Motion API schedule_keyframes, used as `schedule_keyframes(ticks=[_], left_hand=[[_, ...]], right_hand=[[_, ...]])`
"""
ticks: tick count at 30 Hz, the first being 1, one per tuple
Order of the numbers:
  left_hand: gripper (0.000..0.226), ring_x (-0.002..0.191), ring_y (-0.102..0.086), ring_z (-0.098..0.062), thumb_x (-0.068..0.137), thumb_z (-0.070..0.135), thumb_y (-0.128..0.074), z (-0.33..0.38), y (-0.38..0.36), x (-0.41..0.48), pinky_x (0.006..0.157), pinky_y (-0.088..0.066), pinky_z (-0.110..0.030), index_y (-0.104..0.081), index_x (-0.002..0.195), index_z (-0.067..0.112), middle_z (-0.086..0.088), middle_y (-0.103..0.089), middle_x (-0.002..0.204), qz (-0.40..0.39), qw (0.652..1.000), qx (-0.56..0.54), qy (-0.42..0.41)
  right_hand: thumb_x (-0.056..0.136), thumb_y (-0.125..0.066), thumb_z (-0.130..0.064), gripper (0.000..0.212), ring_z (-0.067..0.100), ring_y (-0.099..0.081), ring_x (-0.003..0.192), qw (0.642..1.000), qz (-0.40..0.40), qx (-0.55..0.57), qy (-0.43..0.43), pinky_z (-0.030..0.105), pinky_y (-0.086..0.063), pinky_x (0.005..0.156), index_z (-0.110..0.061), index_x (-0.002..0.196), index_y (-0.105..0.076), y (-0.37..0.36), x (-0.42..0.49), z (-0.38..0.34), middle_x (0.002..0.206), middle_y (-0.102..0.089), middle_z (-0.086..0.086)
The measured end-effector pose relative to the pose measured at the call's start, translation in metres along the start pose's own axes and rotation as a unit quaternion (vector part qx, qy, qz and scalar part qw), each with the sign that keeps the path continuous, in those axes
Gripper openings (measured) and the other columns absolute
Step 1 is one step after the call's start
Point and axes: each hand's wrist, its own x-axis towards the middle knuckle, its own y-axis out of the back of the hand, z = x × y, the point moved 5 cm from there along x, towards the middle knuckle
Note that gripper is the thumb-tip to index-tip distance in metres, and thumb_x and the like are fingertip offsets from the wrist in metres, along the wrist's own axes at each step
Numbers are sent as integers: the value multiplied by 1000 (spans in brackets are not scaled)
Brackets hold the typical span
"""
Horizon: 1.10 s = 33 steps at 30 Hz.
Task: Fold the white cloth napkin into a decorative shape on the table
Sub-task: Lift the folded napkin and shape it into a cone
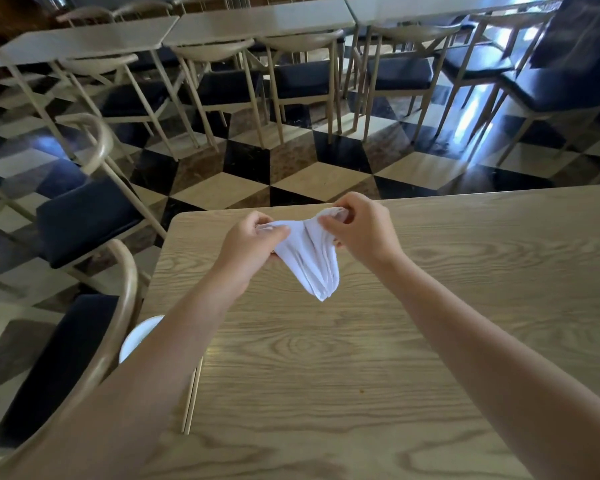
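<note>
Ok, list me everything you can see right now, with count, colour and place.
napkin: one, white, pleated, over the table's far edge, tapering to a point toward the person
table: one, light wood grain, foreground
round object: one, white, beside the table's left edge, partly hidden
chairs: many, beige frames, dark seats, left and beyond
far tables: a row, pale, background
floor: black, cream and brown tiles
left hand: pinching the napkin's left top corner
right hand: pinching its right top corner

Dark-cushioned chairs (pixel 84 216) and pale tables (pixel 84 43) stand on checkered floor (pixel 291 171).
</note>
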Motion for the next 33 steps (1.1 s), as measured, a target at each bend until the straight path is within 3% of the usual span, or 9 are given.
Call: schedule_keyframes(ticks=[5,11,14,16,21,23,26,29,33], left_hand=[[13,83,-69,-20,83,28,-60,6,-8,2,74,-60,-39,-55,87,17,-5,-66,92,2,1000,-17,17],[41,82,-72,-18,78,47,-66,-1,-9,-1,70,-60,-35,-57,104,15,-7,-71,96,-24,992,-109,53],[35,85,-72,-20,81,41,-66,-6,-14,-4,71,-59,-33,-62,104,15,-9,-73,98,-65,987,-133,58],[20,85,-72,-22,85,29,-64,-11,-15,-4,69,-58,-32,-64,98,14,-12,-72,97,-66,983,-162,61],[24,77,-70,-20,89,1,-44,-28,-9,-6,67,-60,-32,-65,93,12,-9,-71,88,-90,957,-269,68],[25,81,-71,-22,88,1,-42,-39,-8,-8,65,-59,-33,-64,94,10,-9,-73,88,-108,931,-339,80],[26,91,-70,-24,89,3,-38,-56,-13,-10,70,-58,-32,-63,96,7,-11,-73,97,-127,885,-437,94],[30,95,-69,-25,88,3,-37,-76,-18,-12,74,-58,-34,-66,93,6,-12,-72,99,-127,854,-493,106],[28,97,-64,-25,79,6,-43,-112,-20,-13,80,-55,-36,-62,99,8,-10,-68,102,-154,888,-415,126]], right_hand=[[84,-63,-19,16,27,-64,73,997,-64,-21,31,40,-53,67,-4,83,-60,-21,-1,-27,74,-63,5],[88,-59,-16,19,20,-61,69,991,-123,-14,54,31,-51,66,0,83,-68,-28,0,-33,75,-69,10],[83,-57,-3,16,-1,-57,60,981,-179,-9,77,7,-43,57,-8,84,-72,-34,-2,-35,62,-63,-13],[81,-57,0,22,-4,-60,64,971,-228,11,77,9,-47,63,-15,86,-73,-32,-1,-30,69,-66,-15],[89,-57,-15,22,11,-61,91,990,-37,109,-84,36,-49,92,-12,109,-65,21,2,50,106,-68,4],[94,-49,-21,25,16,-58,91,968,-51,160,-189,34,-49,84,-12,116,-57,21,-19,89,115,-63,12],[98,-38,-22,31,15,-66,72,869,-162,356,-304,26,-54,62,-10,124,-50,-14,-61,119,96,-62,11],[99,-37,-33,37,28,-70,84,818,-205,448,-296,35,-59,66,-10,116,-60,-33,-83,126,94,-70,11],[90,-50,-34,33,20,-67,74,808,-171,500,-260,30,-57,64,-10,106,-65,-30,-88,132,90,-67,9]])
